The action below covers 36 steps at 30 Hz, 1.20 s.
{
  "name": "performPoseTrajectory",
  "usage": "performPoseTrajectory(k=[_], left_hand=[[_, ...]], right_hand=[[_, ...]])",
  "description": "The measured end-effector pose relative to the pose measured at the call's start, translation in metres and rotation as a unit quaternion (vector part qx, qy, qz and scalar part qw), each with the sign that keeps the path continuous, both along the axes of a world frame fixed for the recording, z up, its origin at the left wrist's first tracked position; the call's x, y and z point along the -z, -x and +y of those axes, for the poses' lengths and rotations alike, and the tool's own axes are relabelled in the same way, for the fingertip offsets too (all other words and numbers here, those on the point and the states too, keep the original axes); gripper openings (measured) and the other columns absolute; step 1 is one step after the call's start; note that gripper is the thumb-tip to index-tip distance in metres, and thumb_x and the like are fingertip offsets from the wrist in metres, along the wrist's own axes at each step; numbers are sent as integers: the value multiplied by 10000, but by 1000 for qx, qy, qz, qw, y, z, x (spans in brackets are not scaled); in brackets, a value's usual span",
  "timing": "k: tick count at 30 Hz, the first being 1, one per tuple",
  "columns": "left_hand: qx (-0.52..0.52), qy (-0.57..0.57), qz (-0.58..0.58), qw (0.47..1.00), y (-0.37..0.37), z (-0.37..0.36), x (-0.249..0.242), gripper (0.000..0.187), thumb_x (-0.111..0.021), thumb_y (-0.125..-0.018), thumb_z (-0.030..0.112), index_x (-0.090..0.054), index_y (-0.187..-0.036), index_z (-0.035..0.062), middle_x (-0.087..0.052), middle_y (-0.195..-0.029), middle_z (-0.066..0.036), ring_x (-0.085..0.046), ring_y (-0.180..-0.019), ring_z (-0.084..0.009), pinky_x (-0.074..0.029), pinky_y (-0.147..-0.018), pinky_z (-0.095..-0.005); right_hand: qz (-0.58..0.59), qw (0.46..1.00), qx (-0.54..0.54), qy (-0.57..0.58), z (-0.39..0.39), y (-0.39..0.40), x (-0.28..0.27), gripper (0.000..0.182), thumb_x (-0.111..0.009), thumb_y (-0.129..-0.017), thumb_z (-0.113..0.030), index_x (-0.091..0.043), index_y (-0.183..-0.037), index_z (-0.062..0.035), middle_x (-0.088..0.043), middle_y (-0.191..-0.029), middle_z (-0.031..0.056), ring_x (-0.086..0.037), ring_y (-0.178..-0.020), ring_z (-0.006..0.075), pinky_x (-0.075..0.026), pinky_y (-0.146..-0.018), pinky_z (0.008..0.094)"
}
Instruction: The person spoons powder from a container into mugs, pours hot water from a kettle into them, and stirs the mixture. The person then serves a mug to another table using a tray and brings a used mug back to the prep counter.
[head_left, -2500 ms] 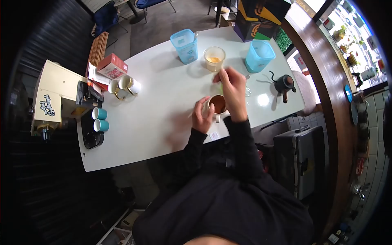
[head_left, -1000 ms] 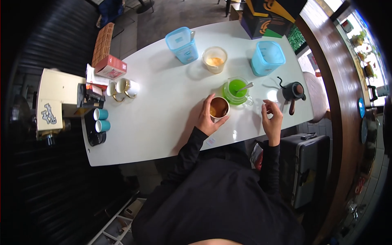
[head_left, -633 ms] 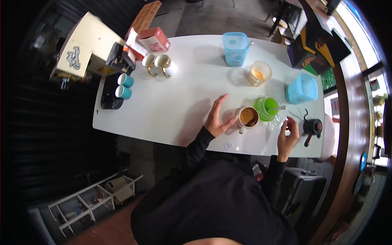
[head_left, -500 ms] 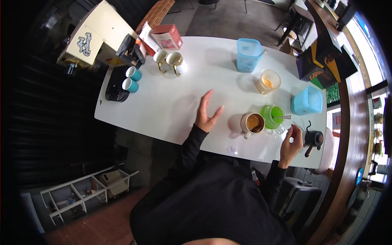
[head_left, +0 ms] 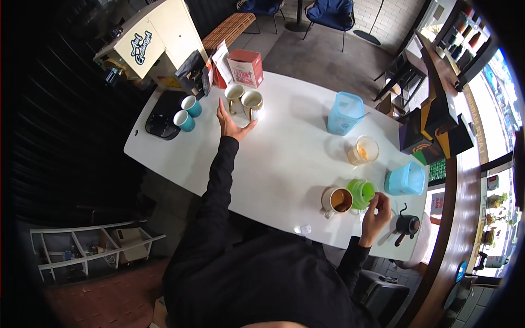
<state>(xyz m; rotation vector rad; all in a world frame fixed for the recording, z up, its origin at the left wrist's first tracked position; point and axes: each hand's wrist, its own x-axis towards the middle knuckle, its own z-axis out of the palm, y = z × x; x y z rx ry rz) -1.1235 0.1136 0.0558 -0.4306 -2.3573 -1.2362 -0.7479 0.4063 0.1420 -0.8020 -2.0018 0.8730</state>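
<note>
My left hand (head_left: 234,129) reaches to the back left, thumb and fingers spread at the near side of two white mugs with gold handles, a left mug (head_left: 234,92) and a right mug (head_left: 252,99). The fingertips come up beside the left mug, while the thumb is just below the right one. At the right, my right hand (head_left: 376,217) is closed in a pinch at the spoon in a green glass jar (head_left: 359,195); the fingers hide most of the spoon's handle. Left of the jar, almost against it, stands a cup of brown liquid (head_left: 337,200).
Two teal cups (head_left: 187,113) stand by a black tray (head_left: 162,116) at the left. A red box (head_left: 245,68) is behind the mugs. Blue containers (head_left: 345,113) (head_left: 405,179), a glass with tan contents (head_left: 363,150) and a black kettle (head_left: 407,224) occupy the right side.
My left hand has moved from mid-table to the back left, up to the white mugs. My right hand has shifted left to the green jar's spoon. The view has turned.
</note>
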Motion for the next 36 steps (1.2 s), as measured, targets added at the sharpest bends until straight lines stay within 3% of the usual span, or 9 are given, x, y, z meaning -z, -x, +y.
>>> performPoseTrajectory(k=[4,10,12,15,19,23,25,28,36], left_hand=[[63,-33,17,997,20,10,7,1331,-906,-579,290,15,-1520,94,-253,-1385,-303,-288,-1302,-429,-331,-1079,-516],[2,-53,-5,999,22,16,16,1209,-841,-575,200,-90,-1518,97,-319,-1304,-268,-353,-1216,-417,-367,-1037,-490],[29,-94,-1,995,26,19,22,1177,-832,-584,184,-116,-1515,104,-338,-1292,-266,-402,-1175,-412,-400,-1007,-481],[37,-92,8,995,27,18,22,1116,-804,-611,149,-147,-1511,101,-394,-1274,-227,-483,-1074,-348,-452,-920,-424],[97,-112,-3,989,26,22,23,1038,-726,-634,71,-169,-1511,87,-423,-1298,-179,-490,-1018,-277,-449,-856,-352],[113,-120,-5,986,22,28,23,1004,-679,-648,39,-167,-1511,79,-434,-1291,-168,-488,-997,-253,-439,-874,-352],[106,-142,-49,983,14,31,18,965,-639,-689,0,-159,-1519,109,-445,-1313,-161,-486,-930,-209,-473,-784,-310],[98,-149,-29,983,12,37,23,907,-594,-753,-35,-156,-1528,139,-468,-1264,-143,-478,-819,-172,-487,-668,-262],[94,-139,-42,985,-4,37,22,764,-524,-835,-52,-217,-1511,128,-561,-984,-102,-537,-765,-177,-477,-707,-283]], right_hand=[[2,1000,10,10,0,1,2,83,-580,-903,-43,-627,-909,24,-620,-719,85,-571,-607,131,-443,-600,280],[16,1000,16,22,1,1,1,74,-569,-902,-17,-615,-933,32,-634,-745,81,-590,-615,129,-456,-617,279],[19,1000,18,9,2,-1,1,72,-572,-903,-20,-616,-928,32,-626,-735,80,-582,-611,129,-455,-620,278],[33,999,30,9,4,-7,6,72,-574,-903,-23,-618,-925,30,-623,-729,80,-579,-614,129,-455,-620,278],[22,998,53,11,3,-18,10,76,-579,-902,-27,-624,-928,29,-626,-734,84,-582,-620,129,-457,-618,280],[21,997,78,19,4,-29,23,82,-587,-900,-30,-633,-939,25,-630,-733,84,-583,-623,131,-461,-615,285],[25,996,85,23,4,-34,25,82,-589,-900,-30,-636,-940,25,-631,-732,82,-583,-623,132,-462,-614,285],[24,995,87,38,6,-39,29,83,-587,-901,-28,-637,-939,26,-634,-736,81,-588,-628,133,-464,-615,284],[8,996,84,37,6,-38,35,80,-584,-904,-28,-638,-931,25,-639,-749,82,-581,-619,135,-456,-601,283]])
